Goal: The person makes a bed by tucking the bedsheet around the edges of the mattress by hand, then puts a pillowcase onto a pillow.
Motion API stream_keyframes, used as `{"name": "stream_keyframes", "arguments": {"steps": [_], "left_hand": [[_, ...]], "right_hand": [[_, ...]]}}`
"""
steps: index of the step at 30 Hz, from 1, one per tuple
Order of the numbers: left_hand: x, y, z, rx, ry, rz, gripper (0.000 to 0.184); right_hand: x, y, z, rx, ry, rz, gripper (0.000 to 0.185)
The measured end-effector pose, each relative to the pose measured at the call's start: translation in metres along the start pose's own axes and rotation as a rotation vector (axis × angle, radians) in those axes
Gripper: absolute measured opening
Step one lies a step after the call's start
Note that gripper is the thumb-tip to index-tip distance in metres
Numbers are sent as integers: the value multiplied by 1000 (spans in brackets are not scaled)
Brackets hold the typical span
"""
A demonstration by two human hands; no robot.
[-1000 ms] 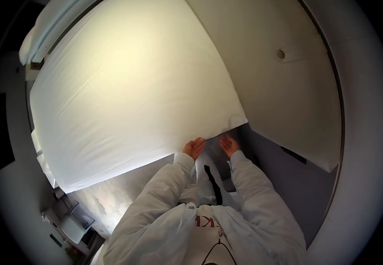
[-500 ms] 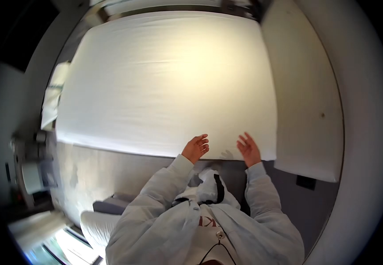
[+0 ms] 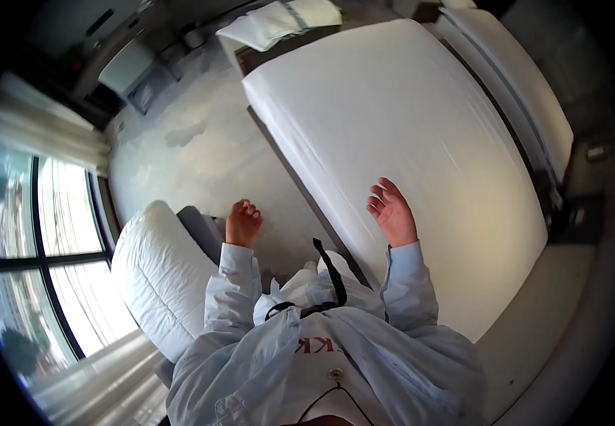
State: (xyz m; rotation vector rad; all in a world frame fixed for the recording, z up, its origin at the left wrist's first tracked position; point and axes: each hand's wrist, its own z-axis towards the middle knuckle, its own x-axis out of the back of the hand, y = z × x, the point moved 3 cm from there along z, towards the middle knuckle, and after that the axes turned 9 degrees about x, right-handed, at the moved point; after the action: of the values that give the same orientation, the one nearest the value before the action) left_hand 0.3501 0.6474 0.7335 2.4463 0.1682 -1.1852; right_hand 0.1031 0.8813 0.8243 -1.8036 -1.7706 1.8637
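swung leftward since the earlier frame, the left hand (image 3: 244,224) is being held over the floor (image 3: 194,160), fingers curled; whether clenched cannot be told. apart from it, the right hand (image 3: 393,214) is being held, fingers loosely spread, over the white-sheeted mattress (image 3: 392,113), upper right of centre.

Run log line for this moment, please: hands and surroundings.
left hand: loosely curled, nothing visible held | right hand: open, empty, overlapping bed in view | bed: white-covered | white duvet: near window
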Motion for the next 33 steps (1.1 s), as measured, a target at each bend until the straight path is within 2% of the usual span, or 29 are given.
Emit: {"name": "stream_keyframes", "arguments": {"steps": [1,2,4,5,8,10,11,14,16,18,22,23,25,27,30,33], "left_hand": [[19,14,-13,-7,53,-74,20],[32,31,-21,-61,77,-100,20],[57,46,-34,-106,203,-351,32],[70,53,-33,-135,217,-360,32],[83,62,-9,-93,193,-382,36],[60,90,29,-5,94,-365,38],[56,111,57,27,-24,-335,39],[43,197,123,10,13,-219,41],[16,256,153,-19,-27,-139,41],[-11,309,157,-95,73,-51,40],[20,417,172,-243,77,-26,37],[37,448,175,-286,132,-112,35],[64,510,178,-438,106,-84,34],[82,575,194,-489,134,-102,39],[85,668,247,-512,98,-71,41],[61,742,329,-451,110,-28,41]], "right_hand": [[-19,14,14,-55,-44,-22,36],[-32,29,44,-82,-58,4,34],[-57,48,95,-86,-56,-124,31],[-69,61,118,-90,-63,-217,30],[-109,102,167,-198,-102,-177,30],[-137,122,212,-221,-167,-183,29],[-152,137,244,-246,-170,-164,29],[-227,187,326,-299,-204,-49,29],[-292,211,361,-291,-384,3,28],[-358,225,371,-360,-550,-17,25],[-436,261,417,-621,-799,-93,24],[-443,265,441,-612,-789,-101,24],[-440,271,488,-542,-732,-66,26],[-418,279,549,-427,-566,-24,28],[-387,283,620,-312,-236,265,34],[-406,255,661,-130,-173,286,34]]}}
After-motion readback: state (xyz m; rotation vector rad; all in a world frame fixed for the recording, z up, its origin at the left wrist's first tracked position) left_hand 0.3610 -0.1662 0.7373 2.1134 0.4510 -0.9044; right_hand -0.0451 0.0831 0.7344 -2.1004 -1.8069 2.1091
